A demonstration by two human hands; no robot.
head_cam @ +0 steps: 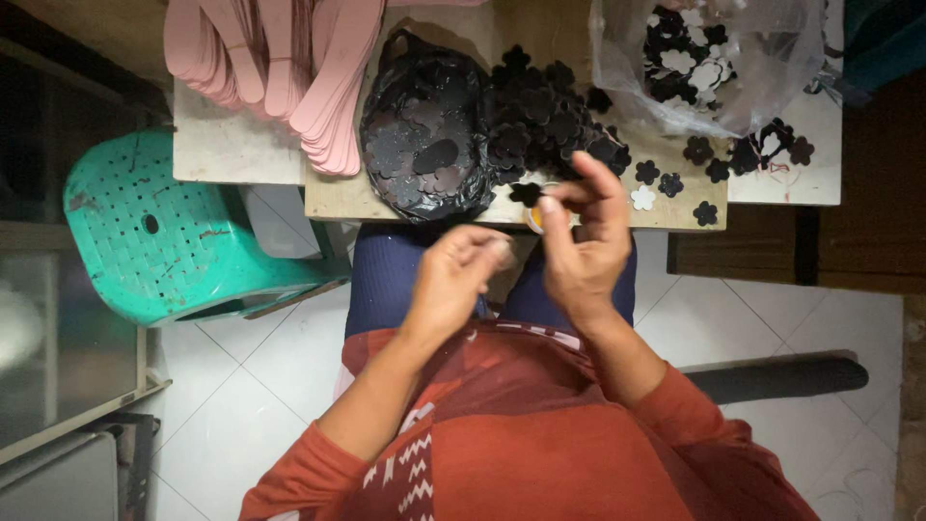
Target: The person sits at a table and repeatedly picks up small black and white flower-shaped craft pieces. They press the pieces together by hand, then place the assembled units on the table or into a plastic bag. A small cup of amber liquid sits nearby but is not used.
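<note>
My right hand (584,236) is raised over my lap, its fingertips pinching a small black flower-shaped cutout (526,193) at the near edge of the wooden board (338,198). My left hand (461,275) hovers just left of it, fingers curled together; whether anything small sits in them is hidden by blur. A heap of black flower cutouts (540,116) lies on the board right behind my hands, spilling from a black plastic bag (420,135).
A stack of pink sole-shaped pieces (280,68) lies at the board's left. A clear plastic bag (714,58) of black and white flowers sits at the right, with loose flowers (675,183) around it. A green plastic stool (164,232) lies tipped on the white tiled floor.
</note>
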